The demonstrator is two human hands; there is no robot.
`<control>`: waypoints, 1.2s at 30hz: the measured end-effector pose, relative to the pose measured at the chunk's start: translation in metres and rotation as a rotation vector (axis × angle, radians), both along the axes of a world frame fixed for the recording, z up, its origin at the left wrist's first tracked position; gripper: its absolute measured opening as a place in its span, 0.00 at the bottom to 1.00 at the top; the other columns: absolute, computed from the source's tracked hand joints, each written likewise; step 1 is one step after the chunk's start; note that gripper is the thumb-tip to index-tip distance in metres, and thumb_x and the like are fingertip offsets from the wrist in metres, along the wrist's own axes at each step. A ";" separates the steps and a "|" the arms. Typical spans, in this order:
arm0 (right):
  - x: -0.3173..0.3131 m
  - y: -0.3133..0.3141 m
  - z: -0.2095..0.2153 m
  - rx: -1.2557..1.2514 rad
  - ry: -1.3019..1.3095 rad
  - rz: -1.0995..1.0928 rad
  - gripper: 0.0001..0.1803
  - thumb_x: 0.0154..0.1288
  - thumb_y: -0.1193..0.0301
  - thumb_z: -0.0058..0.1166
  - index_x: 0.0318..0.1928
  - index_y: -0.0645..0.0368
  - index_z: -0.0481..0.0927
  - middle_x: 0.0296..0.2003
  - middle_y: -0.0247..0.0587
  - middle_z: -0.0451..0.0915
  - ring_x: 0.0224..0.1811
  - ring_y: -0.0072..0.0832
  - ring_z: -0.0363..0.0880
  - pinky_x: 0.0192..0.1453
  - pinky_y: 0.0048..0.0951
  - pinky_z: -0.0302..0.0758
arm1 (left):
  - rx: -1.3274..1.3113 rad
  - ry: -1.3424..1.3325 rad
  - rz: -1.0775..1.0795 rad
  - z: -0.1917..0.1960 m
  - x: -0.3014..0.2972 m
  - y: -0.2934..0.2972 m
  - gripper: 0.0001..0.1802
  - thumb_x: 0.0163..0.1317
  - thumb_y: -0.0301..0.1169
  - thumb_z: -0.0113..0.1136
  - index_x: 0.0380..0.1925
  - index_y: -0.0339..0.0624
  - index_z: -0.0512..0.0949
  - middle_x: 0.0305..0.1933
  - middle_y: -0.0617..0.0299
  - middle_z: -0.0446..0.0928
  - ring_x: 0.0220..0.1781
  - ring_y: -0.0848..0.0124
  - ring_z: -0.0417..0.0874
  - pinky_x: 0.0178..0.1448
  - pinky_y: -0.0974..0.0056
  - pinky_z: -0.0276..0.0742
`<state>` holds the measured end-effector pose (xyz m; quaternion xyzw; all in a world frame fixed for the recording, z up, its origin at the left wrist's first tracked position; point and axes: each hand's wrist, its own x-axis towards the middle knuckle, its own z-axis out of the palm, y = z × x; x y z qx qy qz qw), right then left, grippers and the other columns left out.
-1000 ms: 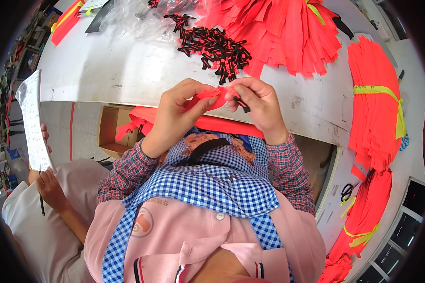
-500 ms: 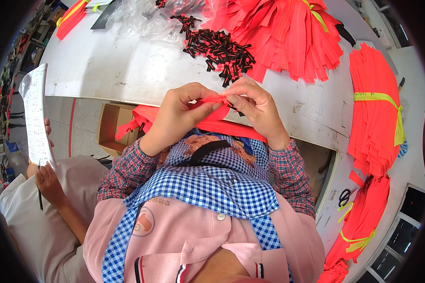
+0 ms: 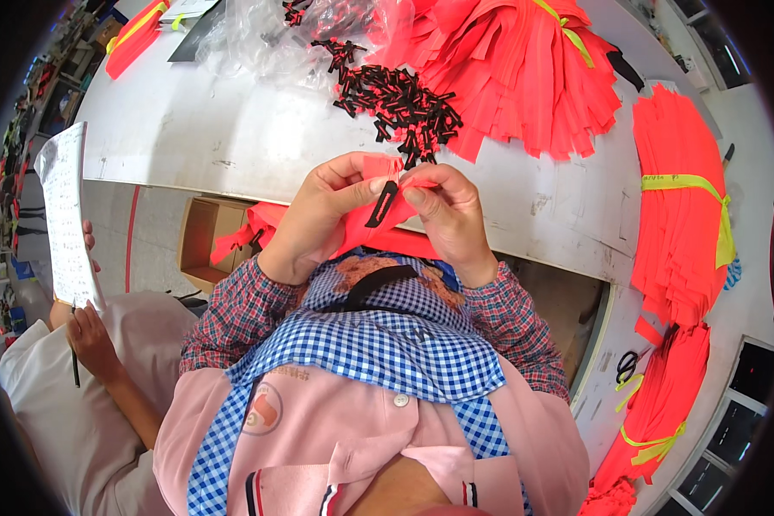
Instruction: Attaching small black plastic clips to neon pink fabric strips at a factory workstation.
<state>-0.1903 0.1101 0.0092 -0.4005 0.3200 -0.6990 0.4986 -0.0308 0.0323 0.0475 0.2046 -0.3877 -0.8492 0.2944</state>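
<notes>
My left hand [image 3: 318,219] pinches the end of a coral-red zipper [image 3: 358,230] between thumb and fingers, just in front of the table's near edge. A black zipper pull [image 3: 382,205] with a slot along it lies against the red tape by my left thumb. My right hand [image 3: 451,219] is closed on another part of the zipper's end, thumb against the bent index finger. Further red lengths drape across my lap below both hands. Beyond my fingertips a heap of small black pulls with red bits [image 3: 396,95] lies on the white table [image 3: 258,129].
Fanned red strips tied with yellow ribbon [image 3: 525,77] lie at the back; another tied bundle [image 3: 679,215] is at the right, near scissors [image 3: 628,365]. Clear plastic bags [image 3: 267,43] sit at the back left. A cardboard box [image 3: 206,236] stands below; a seated person holds paper [image 3: 64,215].
My hands have moved slightly apart, the right one drawing nearer to me. The zipper's end has turned upward, and the black pull now shows its full face beside my left thumb.
</notes>
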 end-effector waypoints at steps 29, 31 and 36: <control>0.008 0.006 0.021 0.038 0.141 -0.038 0.14 0.63 0.74 0.60 0.46 0.68 0.76 0.35 0.34 0.78 0.41 0.19 0.77 0.48 0.22 0.75 | -0.576 -0.419 -0.110 0.019 0.014 0.002 0.16 0.62 0.20 0.59 0.51 0.34 0.75 0.47 0.62 0.78 0.46 0.77 0.78 0.50 0.70 0.77; 0.007 0.004 0.020 -0.013 0.351 -0.138 0.14 0.59 0.75 0.63 0.45 0.63 0.79 0.34 0.35 0.77 0.37 0.22 0.78 0.44 0.22 0.75 | -0.726 -0.443 -0.059 0.019 0.016 0.002 0.15 0.59 0.18 0.59 0.47 0.34 0.77 0.43 0.59 0.80 0.43 0.75 0.80 0.47 0.69 0.78; 0.008 0.008 0.019 -0.235 0.818 -0.344 0.13 0.50 0.76 0.69 0.39 0.57 0.83 0.33 0.36 0.77 0.33 0.26 0.78 0.34 0.24 0.76 | -0.872 -0.468 -0.147 0.023 0.022 -0.002 0.15 0.52 0.15 0.60 0.42 0.34 0.80 0.38 0.56 0.81 0.40 0.71 0.82 0.44 0.68 0.77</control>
